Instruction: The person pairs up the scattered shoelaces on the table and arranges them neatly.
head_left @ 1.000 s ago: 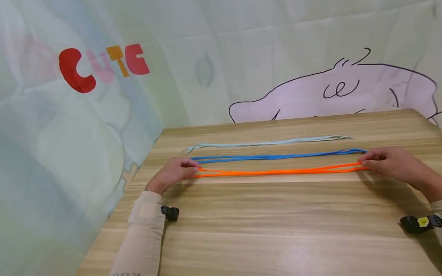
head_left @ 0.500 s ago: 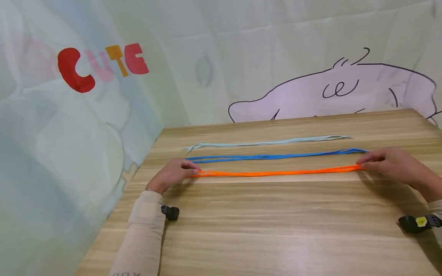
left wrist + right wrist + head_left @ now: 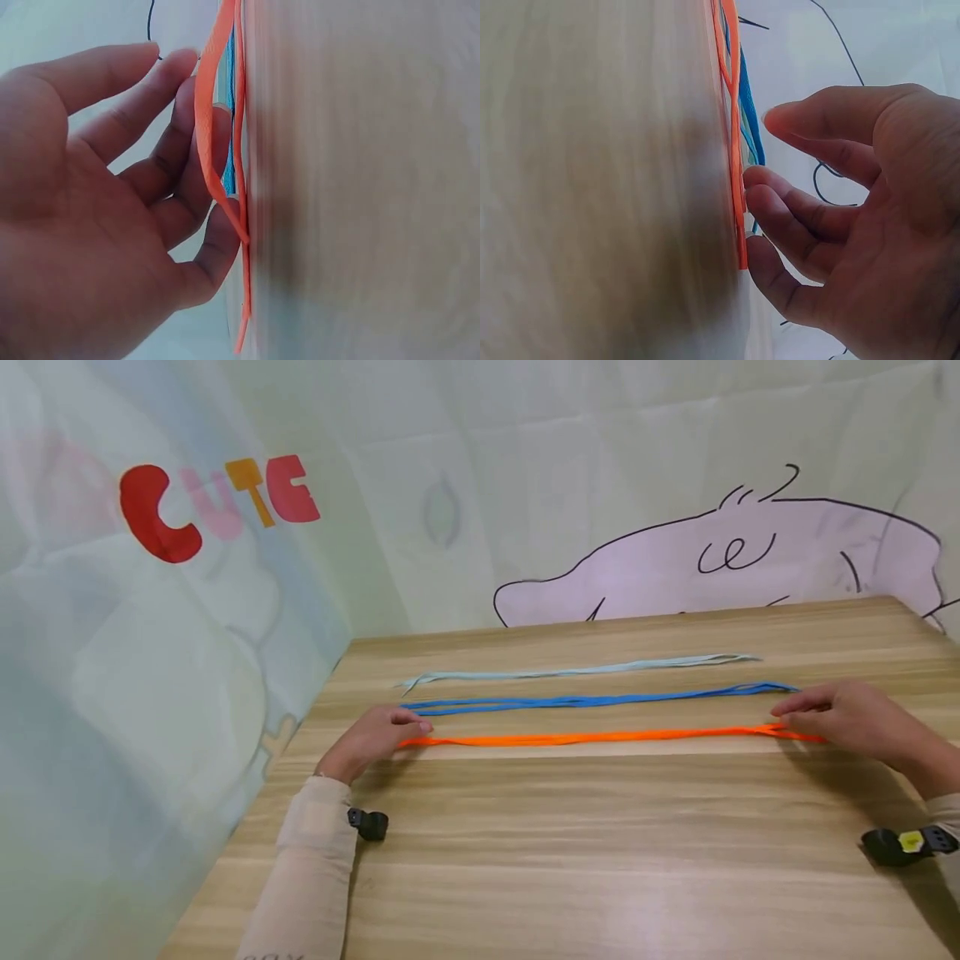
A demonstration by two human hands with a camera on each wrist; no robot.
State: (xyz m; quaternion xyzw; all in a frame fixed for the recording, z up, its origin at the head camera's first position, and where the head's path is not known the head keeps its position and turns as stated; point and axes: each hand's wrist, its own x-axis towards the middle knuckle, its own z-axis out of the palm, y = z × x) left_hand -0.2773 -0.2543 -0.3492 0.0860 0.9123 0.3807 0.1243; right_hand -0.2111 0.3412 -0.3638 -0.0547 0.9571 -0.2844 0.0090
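Note:
A folded orange shoelace lies stretched from left to right across the wooden table. At its left end is my left hand, fingers loosely bent; the left wrist view shows the lace running past the fingertips, not pinched. My right hand hovers over the other end. Thumb and fingers of that hand stand apart in the right wrist view, with the orange lace beside the fingertips. Just behind lies a blue shoelace, roughly parallel, and farther back a pale mint one.
The wooden table ends at a back edge against a hanging printed cloth. Another cloth hangs along the left side. Small black cameras sit on the left wrist and right wrist.
The orange lace, held taut between both hands a second ago, now lies on the table with its strands closer together. Its right end shows below my right fingers, which have let go.

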